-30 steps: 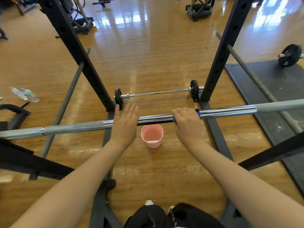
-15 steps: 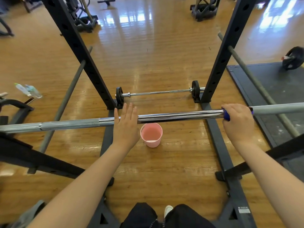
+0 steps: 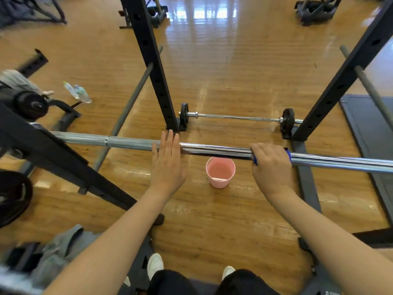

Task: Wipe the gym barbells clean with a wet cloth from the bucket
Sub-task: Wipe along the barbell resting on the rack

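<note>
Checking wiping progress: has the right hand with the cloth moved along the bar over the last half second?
Yes. The right hand slid left along the barbell, from beyond the rack's base rail to near the pink bucket.

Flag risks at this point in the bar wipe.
1. The flat left hand only rests on the chrome barbell shaft, so the bar may roll under the right hand's blue cloth.
2. The pink plastic bucket stands below the bar; drips may wet the wooden floor.
</note>
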{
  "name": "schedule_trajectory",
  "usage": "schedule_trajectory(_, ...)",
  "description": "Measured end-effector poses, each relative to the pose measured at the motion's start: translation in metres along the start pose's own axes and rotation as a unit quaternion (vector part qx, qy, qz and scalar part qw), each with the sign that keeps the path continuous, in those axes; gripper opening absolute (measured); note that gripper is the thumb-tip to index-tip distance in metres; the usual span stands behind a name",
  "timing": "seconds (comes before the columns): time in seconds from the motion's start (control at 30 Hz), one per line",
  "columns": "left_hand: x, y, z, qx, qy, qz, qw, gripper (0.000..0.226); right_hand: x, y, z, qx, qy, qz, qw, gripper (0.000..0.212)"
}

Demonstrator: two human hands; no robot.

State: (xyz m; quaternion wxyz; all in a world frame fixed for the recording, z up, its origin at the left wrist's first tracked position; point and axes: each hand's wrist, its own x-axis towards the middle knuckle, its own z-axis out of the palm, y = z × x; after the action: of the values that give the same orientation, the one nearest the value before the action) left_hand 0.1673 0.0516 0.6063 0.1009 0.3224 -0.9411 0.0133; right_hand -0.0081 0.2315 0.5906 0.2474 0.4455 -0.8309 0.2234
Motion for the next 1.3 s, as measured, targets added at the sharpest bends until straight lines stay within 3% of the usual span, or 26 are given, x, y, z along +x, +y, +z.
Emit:
schedule_trajectory(0.17, -0.003, -0.060, -0.004, 0.037, -0.027, -0.004, 0.999, 0.083, 0.018, -0.057, 0.026, 0.018, 0.024, -0.057, 0.998, 0.028)
schedule_trajectory(0.3, 0.004, -0.103, -0.012, 0.044, -0.030, 0.017, 0.998, 0.085, 0.041, -0.127, 0.057, 0.019, 0.018, -0.071, 0.997, 0.036)
schedule_trajectory(0.47, -0.001, -0.133, -0.001, 0.065, -0.061, 0.114, 0.989, 0.106, 0.047, -0.162, 0.072, -0.031, 0.024, -0.027, 0.999, 0.032)
schedule_trajectory(0.63, -0.001, -0.146, 0.003, 0.024, -0.074, 0.136, 0.988, 0.112, 0.045, -0.197, 0.072, -0.053, 0.029, 0.028, 0.998, 0.028)
schedule_trajectory(0.8, 0.003, -0.169, -0.013, 0.013, -0.089, 0.208, 0.974, 0.089, 0.049, -0.221, 0.067, -0.014, -0.015, 0.104, 0.994, 0.044)
schedule_trajectory(0.9, -0.001, -0.192, -0.016, -0.024, -0.070, 0.191, 0.979, 0.085, 0.057, -0.237, 0.062, 0.018, -0.050, 0.095, 0.994, 0.050)
schedule_trajectory(1.03, -0.010, -0.209, -0.016, -0.029, -0.049, 0.150, 0.987, 0.089, 0.071, -0.283, 0.074, 0.107, -0.103, -0.008, 0.989, 0.062)
schedule_trajectory(1.1, -0.012, -0.215, -0.018, -0.052, -0.080, 0.118, 0.988, 0.085, 0.074, -0.303, 0.083, 0.133, -0.129, -0.027, 0.982, 0.070)
schedule_trajectory(1.3, -0.016, -0.228, -0.023, -0.044, -0.090, 0.065, 0.993, 0.082, 0.063, -0.309, 0.110, 0.051, -0.140, -0.032, 0.988, 0.090)
